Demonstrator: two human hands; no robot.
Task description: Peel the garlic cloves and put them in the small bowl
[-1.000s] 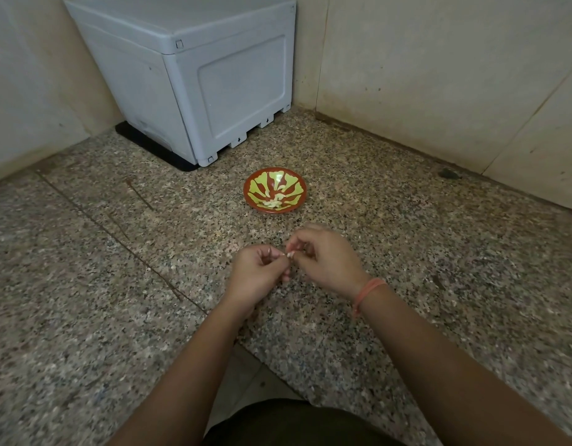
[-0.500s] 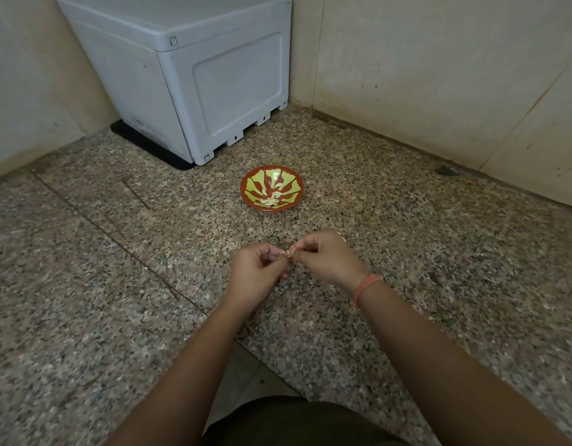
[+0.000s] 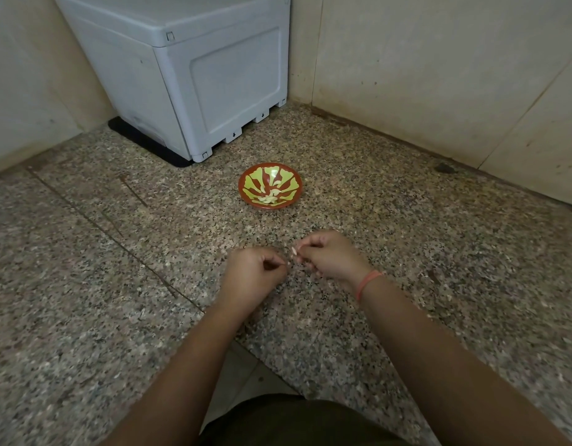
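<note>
The right hand (image 3: 331,257) pinches a small garlic clove (image 3: 294,251) in its fingertips, on the near side of the small bowl (image 3: 242,191). The left hand (image 3: 254,275), just beside it, is curled and pinches a tiny pale bit (image 3: 286,263), maybe skin; it is too small to be sure. The clove is little and could slip and roll off across the speckled floor (image 3: 117,284), where it would be hard to spot. A toss could miss the bowl, or bump out the peeled cloves (image 3: 270,197) already inside. Nothing lies between the hands and the bowl. A big grey box (image 3: 213,75) stands behind the bowl, by the wall.
</note>
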